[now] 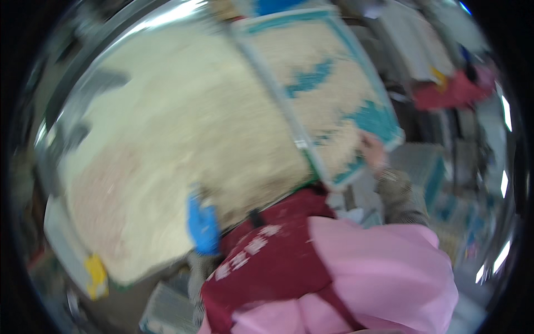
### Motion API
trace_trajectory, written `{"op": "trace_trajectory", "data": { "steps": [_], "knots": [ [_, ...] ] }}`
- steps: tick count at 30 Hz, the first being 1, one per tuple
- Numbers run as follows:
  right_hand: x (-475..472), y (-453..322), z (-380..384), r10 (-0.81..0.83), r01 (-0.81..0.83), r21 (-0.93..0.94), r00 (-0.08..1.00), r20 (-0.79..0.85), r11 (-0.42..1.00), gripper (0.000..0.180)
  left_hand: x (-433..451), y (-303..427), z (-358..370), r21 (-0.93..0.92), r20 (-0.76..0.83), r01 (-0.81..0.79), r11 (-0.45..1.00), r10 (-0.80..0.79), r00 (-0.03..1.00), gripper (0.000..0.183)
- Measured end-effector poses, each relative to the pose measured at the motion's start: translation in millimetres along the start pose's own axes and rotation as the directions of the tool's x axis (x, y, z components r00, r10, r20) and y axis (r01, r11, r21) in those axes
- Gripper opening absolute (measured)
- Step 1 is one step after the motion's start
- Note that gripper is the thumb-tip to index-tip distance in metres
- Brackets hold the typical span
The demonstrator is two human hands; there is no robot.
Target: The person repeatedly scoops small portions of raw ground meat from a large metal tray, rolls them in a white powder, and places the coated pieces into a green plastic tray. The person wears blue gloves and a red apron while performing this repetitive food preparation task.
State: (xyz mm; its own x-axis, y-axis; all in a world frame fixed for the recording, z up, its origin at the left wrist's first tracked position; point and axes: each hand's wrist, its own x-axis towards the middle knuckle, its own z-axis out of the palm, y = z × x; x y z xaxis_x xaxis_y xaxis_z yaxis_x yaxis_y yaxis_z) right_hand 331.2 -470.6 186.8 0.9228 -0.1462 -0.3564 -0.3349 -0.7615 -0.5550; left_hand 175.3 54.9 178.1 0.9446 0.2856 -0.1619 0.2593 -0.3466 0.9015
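In the head view, a wide heap of pale, crumbly, powder-like material (196, 112) spreads across a large work surface, with a pinkish patch (104, 196) at its left. My left hand (203, 225), in a blue glove, is at the heap's near edge; blur hides whether it holds any material. To the right is a white-rimmed teal tray (394, 140) partly covered with light, pinkish-beige small pieces (313, 46). My right hand (373, 153), bare, is at the tray's near right corner, and its fingers are over the pieces and rim; its grip is unclear.
Grey metal parts (104, 81) show at the heap's left side. A yellow piece (96, 277) is on a pale edge at lower left. Stacked containers (421, 167) stand right of my right forearm. A lidded-looking grey box (169, 311) is below. A red and pink item (450, 89) lies far right.
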Motion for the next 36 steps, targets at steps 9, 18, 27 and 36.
{"op": "trace_trajectory", "data": {
  "steps": [9, 18, 27, 36],
  "knots": [
    [-16.2, -110.1, 23.7, -0.273, 0.279, 0.065, 0.958, -0.090, 0.958, 0.040, -9.0, -85.0, -144.8, 0.655, -0.401, 0.191, 0.731, 0.122, 0.908, 0.054],
    [-45.8, -283.3, 143.4, -0.591, 0.508, 0.313, 0.747, 0.305, 0.803, 0.034, -21.3, -150.4, -265.9, 0.570, -0.583, 0.489, 0.660, -0.094, 0.807, 0.030],
    [-83.6, -324.8, 280.4, -0.380, 0.022, 0.410, 0.420, 0.824, 0.912, 0.038, -45.8, -73.1, -122.7, 0.461, -0.263, 0.114, 0.880, 0.013, 0.965, 0.041],
    [-88.2, -328.6, 313.6, 0.032, -0.238, 0.026, 0.237, 0.971, 0.971, 0.043, -20.1, -60.8, -91.4, 0.329, -0.368, 0.279, 0.902, -0.150, 0.918, 0.045]
  ]
}}
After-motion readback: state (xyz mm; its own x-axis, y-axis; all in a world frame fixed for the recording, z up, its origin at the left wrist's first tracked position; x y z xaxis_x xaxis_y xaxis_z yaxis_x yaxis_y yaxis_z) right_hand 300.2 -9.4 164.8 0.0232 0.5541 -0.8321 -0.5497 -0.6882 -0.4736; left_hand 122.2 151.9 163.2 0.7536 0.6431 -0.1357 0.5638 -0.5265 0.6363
